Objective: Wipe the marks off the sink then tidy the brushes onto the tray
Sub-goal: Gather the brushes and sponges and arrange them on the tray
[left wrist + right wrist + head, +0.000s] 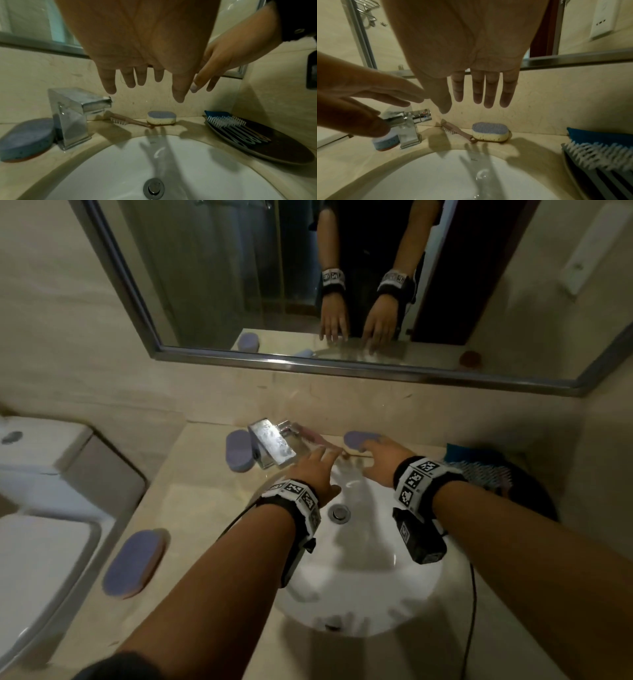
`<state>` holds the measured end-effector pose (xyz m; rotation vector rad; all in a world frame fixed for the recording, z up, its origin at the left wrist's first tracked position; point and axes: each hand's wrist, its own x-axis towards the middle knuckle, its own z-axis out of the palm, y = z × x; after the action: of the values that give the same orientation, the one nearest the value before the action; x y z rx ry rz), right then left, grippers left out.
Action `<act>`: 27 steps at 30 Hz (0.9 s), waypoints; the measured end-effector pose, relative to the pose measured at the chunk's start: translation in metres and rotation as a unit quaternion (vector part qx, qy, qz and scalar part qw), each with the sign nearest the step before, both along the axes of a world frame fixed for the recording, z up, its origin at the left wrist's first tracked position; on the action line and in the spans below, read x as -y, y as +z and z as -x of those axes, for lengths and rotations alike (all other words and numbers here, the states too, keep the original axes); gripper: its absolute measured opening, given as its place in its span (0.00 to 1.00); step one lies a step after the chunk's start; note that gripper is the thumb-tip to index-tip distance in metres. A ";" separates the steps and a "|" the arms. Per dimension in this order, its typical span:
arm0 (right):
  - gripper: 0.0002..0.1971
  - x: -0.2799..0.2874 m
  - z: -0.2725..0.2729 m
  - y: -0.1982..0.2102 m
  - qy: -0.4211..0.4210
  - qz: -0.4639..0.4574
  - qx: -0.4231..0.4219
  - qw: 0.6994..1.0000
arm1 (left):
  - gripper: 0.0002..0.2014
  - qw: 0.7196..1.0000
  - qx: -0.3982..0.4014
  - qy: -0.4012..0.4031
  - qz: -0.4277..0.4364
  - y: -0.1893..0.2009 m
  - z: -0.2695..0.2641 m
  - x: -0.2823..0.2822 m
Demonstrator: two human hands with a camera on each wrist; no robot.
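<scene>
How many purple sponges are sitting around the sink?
3. One sponge lies on the counter's near left, one sponge sits left of the tap, and one sponge sits against the back wall. More may be hidden.

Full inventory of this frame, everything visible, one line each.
sink: 1, white, set in beige counter
drain: 1, chrome, basin bottom
tap: 1, chrome, behind basin, left
sponges: 3, purple-topped; front left, beside tap, back centre
small brush: 1, pinkish-brown, behind basin between tap and back sponge
tray: 1, dark, right of basin
brushes on tray: several, white bristles; count unclear
mirror: 1, metal-framed, on wall
toilet: 1, white, far left
left hand: open, over basin
right hand: open, over basin
</scene>
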<state>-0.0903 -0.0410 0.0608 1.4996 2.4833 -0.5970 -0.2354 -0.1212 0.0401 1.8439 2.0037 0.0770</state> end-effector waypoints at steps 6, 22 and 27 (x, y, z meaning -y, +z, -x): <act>0.25 -0.034 0.010 -0.036 -0.004 0.019 0.002 1.000 | 0.38 0.999 -0.003 0.007 0.053 -0.038 -0.006 -0.036; 0.27 -0.123 0.053 -0.108 0.159 -0.078 -0.005 0.984 | 0.40 0.980 0.002 0.185 0.069 -0.101 0.013 -0.136; 0.27 -0.131 0.069 -0.125 0.201 -0.085 0.039 0.975 | 0.38 0.981 -0.002 0.170 0.091 -0.117 0.027 -0.158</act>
<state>-0.1590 0.0902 -0.0637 0.9921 2.7197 -0.2542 -0.2619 0.0369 -0.0766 1.3790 2.2295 -0.0112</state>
